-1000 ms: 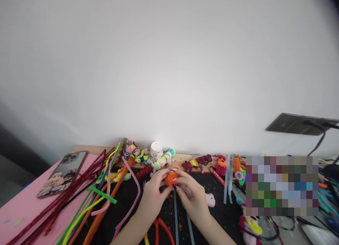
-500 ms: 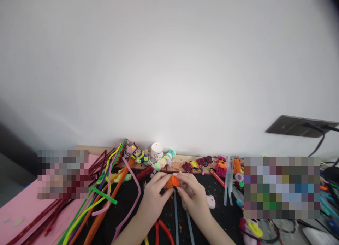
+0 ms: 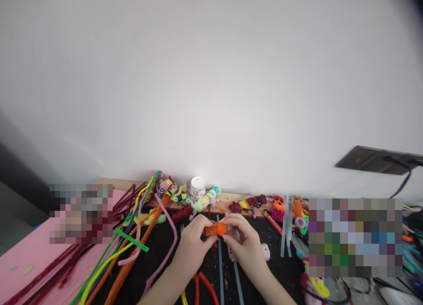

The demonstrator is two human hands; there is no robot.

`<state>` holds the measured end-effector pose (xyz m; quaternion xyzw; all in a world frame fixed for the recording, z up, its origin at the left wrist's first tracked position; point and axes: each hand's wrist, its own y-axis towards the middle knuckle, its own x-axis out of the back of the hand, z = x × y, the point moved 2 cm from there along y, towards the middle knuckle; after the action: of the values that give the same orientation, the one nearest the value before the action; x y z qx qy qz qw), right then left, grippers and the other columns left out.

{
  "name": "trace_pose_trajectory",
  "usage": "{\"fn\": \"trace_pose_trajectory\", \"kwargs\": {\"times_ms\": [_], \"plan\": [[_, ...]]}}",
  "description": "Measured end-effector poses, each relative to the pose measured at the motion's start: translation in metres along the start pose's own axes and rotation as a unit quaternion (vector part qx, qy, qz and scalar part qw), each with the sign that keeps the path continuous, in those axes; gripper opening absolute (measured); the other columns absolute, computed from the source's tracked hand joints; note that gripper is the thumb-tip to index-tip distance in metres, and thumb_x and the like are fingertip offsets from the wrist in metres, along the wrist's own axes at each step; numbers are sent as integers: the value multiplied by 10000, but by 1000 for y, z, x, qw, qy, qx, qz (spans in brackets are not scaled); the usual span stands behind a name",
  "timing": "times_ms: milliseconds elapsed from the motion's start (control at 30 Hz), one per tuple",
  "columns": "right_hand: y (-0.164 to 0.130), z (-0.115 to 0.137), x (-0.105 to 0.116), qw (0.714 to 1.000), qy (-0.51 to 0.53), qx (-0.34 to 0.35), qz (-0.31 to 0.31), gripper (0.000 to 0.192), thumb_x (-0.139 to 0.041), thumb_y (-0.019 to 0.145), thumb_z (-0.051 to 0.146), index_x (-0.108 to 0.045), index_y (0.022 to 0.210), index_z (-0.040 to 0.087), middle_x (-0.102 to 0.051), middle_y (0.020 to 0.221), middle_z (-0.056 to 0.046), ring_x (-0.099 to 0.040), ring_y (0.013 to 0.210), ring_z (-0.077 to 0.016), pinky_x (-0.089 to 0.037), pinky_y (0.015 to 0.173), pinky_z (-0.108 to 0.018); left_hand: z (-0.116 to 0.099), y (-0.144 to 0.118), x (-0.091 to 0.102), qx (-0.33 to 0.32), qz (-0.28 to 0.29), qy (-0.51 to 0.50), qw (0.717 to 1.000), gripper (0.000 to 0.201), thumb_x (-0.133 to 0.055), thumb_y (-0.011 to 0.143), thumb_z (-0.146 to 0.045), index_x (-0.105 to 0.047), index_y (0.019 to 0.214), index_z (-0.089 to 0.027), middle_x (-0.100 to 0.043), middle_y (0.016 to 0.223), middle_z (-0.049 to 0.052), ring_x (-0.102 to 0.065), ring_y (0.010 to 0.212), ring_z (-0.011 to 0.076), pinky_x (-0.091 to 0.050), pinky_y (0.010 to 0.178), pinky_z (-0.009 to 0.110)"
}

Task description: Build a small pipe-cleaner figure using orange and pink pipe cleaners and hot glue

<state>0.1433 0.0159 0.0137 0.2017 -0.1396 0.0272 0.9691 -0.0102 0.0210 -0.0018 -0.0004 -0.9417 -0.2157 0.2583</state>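
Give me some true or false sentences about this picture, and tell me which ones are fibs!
1. The left hand and right hand both hold the same orange piece. True.
2. The white cup sits on the pink sheet. False: the white cup is by the wall.
3. Red handles show below the hands. True.
4. The wall socket is on the picture's left. False: the wall socket is on the right.
5. Long fuzzy sticks lie on the picture's left. True.

No readable text, cup print [image 3: 199,193] seemingly blurred
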Motion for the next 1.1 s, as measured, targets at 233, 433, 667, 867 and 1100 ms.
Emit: {"fn": "trace_pose_trajectory", "kwargs": {"times_ms": [233,433,667,867,1100], "plan": [[1,2,1,999,-25,24,-3,247,-622,688,50,-658,859,225,-643,918,-51,-594,909,-210,-480,807,-334,-4,0,2,-83,-17,-9,996,118,-535,741,-64,-505,713,-175,-549,777,12,-557,775,140,-466,688,250],[-3,-8,0,1000,7,-7,-15,259,-605,720,81,-654,936,216,-651,907,-59,-627,794,-185,-525,712,-298,-3,-2,3,-105,-31,17,994,141,-547,762,-85,-560,867,-179,-573,884,41,-565,862,160,-480,764,275],[-1,-7,3,994,75,-71,-44,263,-595,749,162,-658,1000,209,-694,977,-63,-665,857,-205,-555,758,-318,-11,-2,5,-128,23,15,991,407,-455,836,-153,-463,1240,-202,-528,1150,98,-488,1104,197,-411,961,339],[2,-1,6,997,39,-49,-40,309,-543,792,179,-626,1089,187,-657,1086,-95,-632,977,-232,-521,853,-374,-16,0,6,-102,61,-23,993,412,-390,870,-155,-448,1271,-228,-512,1198,96,-481,1133,195,-412,968,337],[-2,-7,4,1000,10,-8,2,392,-462,831,128,-544,1202,224,-586,1203,-95,-569,1083,-232,-463,928,-402,-9,1,2,-32,46,-88,995,246,-510,818,-196,-515,1063,-196,-599,1045,64,-588,926,169,-503,813,305]]}}
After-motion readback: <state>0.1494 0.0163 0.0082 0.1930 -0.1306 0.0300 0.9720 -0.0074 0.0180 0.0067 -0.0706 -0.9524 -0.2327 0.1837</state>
